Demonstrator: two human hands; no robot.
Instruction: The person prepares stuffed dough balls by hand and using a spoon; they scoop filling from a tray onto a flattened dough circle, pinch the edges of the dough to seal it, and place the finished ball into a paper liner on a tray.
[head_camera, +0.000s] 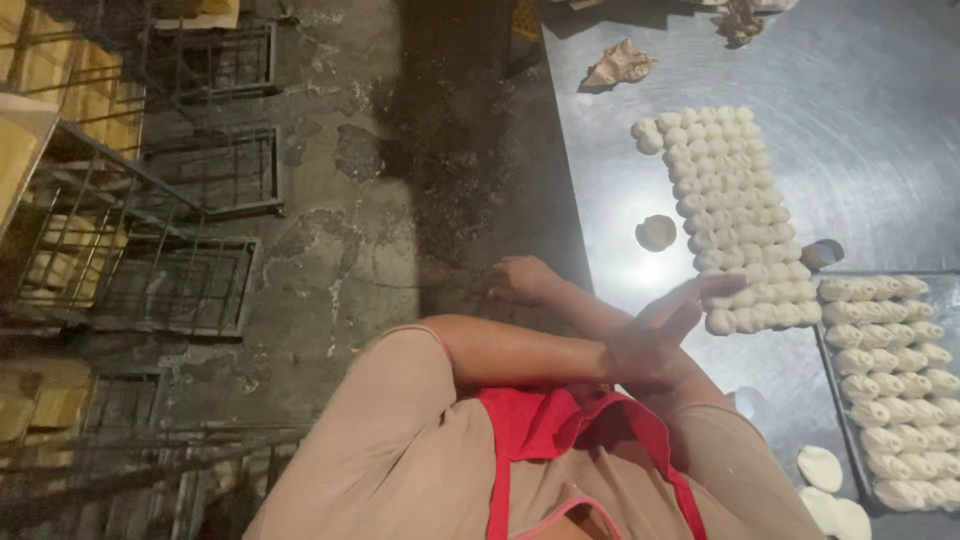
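The stained concrete floor (400, 200) is seen across the left, and wire racks (170, 270) are stacked along its left edge. The right is taken up by the grey metal desk (860, 150).

On the desk, a long block of dough balls (735, 210) is laid out in tight rows, running from far to near. A dark tray (828, 370) is set at the near right, with more dough pieces (890, 380) lined up in it.

Now the hands: both are held off the desk, above the red apron (560, 420), with the forearms crossed. The left hand (675, 318) is stretched flat with its grip open and nothing held, its fingertips hanging over the near end of the block. The right hand (522, 280) is held over the floor just left of the desk edge; its grip is loosely curled and looks empty.

This is judged a pause between handlings, with no dough in hand. A short reach to the right would be called for to meet the nearest balls, and a light pinch to lift one clear of its neighbours.

Smaller items: flat discs (825, 480) near the tray, one lone round piece (656, 232) left of the block, a crumpled scrap (620, 65) far off.
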